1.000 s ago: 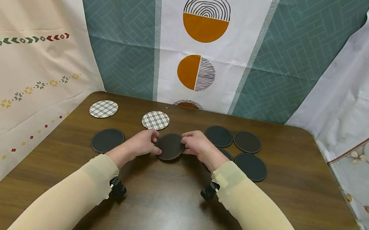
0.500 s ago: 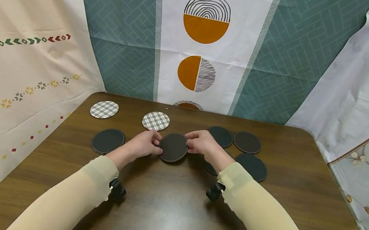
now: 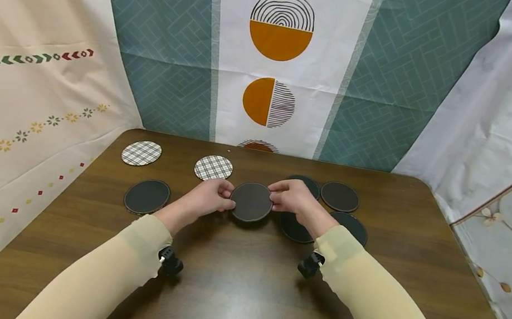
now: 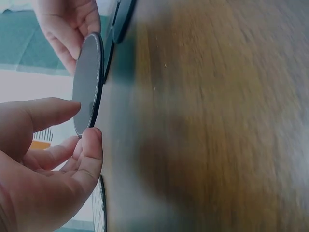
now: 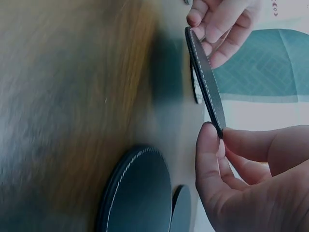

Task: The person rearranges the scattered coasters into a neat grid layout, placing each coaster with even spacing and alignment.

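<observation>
Between my two hands is a round dark brown coaster (image 3: 251, 202) with pale stitching round its edge, raised over the table. My left hand (image 3: 209, 197) pinches its left edge between thumb and fingers. On the opposite edge, my right hand (image 3: 299, 199) pinches it the same way. The right wrist view shows the coaster (image 5: 207, 82) almost edge-on, its rim between thumb and fingertips. Below my right hand lies a dark green coaster (image 3: 294, 228), partly covered by the wrist. A plaid white coaster (image 3: 213, 167) lies just beyond my left hand.
Another plaid coaster (image 3: 142, 153) and a dark coaster (image 3: 146, 196) lie on the left of the wooden table (image 3: 234, 291). To the right, a brown coaster (image 3: 340, 197) and dark green coasters (image 3: 352, 226) form a group. Patterned cloths (image 3: 168, 43) hang around the table.
Both hands have moved a little to the right, carrying the brown coaster with them. It looks slightly larger and turned more squarely toward the head camera.
</observation>
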`<state>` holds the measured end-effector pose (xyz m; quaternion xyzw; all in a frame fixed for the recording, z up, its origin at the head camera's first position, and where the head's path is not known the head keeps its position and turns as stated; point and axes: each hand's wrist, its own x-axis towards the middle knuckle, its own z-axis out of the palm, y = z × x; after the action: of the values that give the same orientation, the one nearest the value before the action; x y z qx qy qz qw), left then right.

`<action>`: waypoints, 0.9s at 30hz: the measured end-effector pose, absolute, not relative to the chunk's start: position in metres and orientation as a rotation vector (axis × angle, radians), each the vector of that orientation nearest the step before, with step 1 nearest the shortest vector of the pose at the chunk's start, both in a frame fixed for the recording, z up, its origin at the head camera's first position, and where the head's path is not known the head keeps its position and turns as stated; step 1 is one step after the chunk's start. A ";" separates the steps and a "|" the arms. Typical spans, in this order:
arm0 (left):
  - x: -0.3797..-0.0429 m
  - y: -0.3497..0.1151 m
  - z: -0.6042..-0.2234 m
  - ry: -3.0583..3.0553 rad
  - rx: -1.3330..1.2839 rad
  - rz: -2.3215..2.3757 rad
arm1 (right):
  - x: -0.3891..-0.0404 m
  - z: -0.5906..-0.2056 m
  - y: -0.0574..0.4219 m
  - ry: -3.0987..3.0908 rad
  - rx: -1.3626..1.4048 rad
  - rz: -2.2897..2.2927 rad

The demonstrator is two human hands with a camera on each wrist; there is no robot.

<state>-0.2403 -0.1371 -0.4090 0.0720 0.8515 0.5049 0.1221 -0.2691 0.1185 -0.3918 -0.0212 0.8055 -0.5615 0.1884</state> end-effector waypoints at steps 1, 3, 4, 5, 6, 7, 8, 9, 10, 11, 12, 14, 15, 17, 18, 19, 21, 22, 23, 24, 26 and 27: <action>-0.241 -0.136 -0.409 2.484 0.208 1.478 | -0.269 -0.392 0.120 2.278 -0.071 -1.569; -0.242 -0.133 -0.410 2.480 0.207 1.488 | -0.270 -0.394 0.123 2.304 -0.091 -1.545; -0.242 -0.131 -0.410 2.478 0.209 1.491 | -0.271 -0.395 0.124 2.318 -0.103 -1.532; -0.242 -0.130 -0.411 2.476 0.212 1.493 | -0.271 -0.396 0.125 2.335 -0.115 -1.517; -0.243 -0.129 -0.411 2.478 0.215 1.489 | -0.272 -0.397 0.126 2.351 -0.126 -1.501; -0.243 -0.128 -0.412 2.476 0.218 1.486 | -0.272 -0.398 0.127 2.366 -0.132 -1.487; -0.243 -0.127 -0.412 2.472 0.218 1.486 | -0.273 -0.399 0.128 2.379 -0.137 -1.473; -0.243 -0.126 -0.413 2.470 0.217 1.482 | -0.273 -0.400 0.128 2.391 -0.140 -1.460; -0.243 -0.126 -0.413 2.469 0.217 1.478 | -0.273 -0.400 0.129 2.400 -0.141 -1.452; -0.242 -0.125 -0.414 2.468 0.215 1.475 | -0.273 -0.401 0.129 2.409 -0.141 -1.443; -0.242 -0.125 -0.414 2.466 0.213 1.476 | -0.273 -0.402 0.130 2.416 -0.142 -1.437; -0.242 -0.124 -0.415 2.454 0.207 1.486 | -0.273 -0.403 0.130 2.433 -0.147 -1.423; -0.241 -0.124 -0.416 2.450 0.204 1.489 | -0.274 -0.404 0.130 2.441 -0.151 -1.417; -0.241 -0.123 -0.416 2.440 0.200 1.497 | -0.274 -0.405 0.131 2.460 -0.162 -1.400; -0.241 -0.123 -0.416 2.435 0.199 1.499 | -0.274 -0.406 0.131 2.473 -0.170 -1.388; -0.241 -0.123 -0.417 2.432 0.199 1.498 | -0.274 -0.407 0.131 2.484 -0.179 -1.376; -0.241 -0.122 -0.416 2.425 0.199 1.494 | -0.274 -0.408 0.131 2.509 -0.192 -1.348; -0.241 -0.122 -0.416 2.422 0.203 1.493 | -0.274 -0.409 0.131 2.522 -0.198 -1.331; -0.241 -0.121 -0.416 2.420 0.204 1.490 | -0.274 -0.409 0.131 2.537 -0.205 -1.311; -0.241 -0.121 -0.417 2.421 0.208 1.483 | -0.274 -0.410 0.131 2.551 -0.215 -1.291; -0.241 -0.121 -0.417 2.421 0.212 1.474 | -0.274 -0.411 0.131 2.582 -0.230 -1.246; -0.242 -0.121 -0.418 2.424 0.213 1.467 | -0.274 -0.411 0.131 2.599 -0.239 -1.222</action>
<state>-0.2417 -0.1210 -0.4176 0.0741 0.8435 0.5105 0.1496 -0.2740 0.1310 -0.4112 -0.0823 0.8943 -0.4205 0.1294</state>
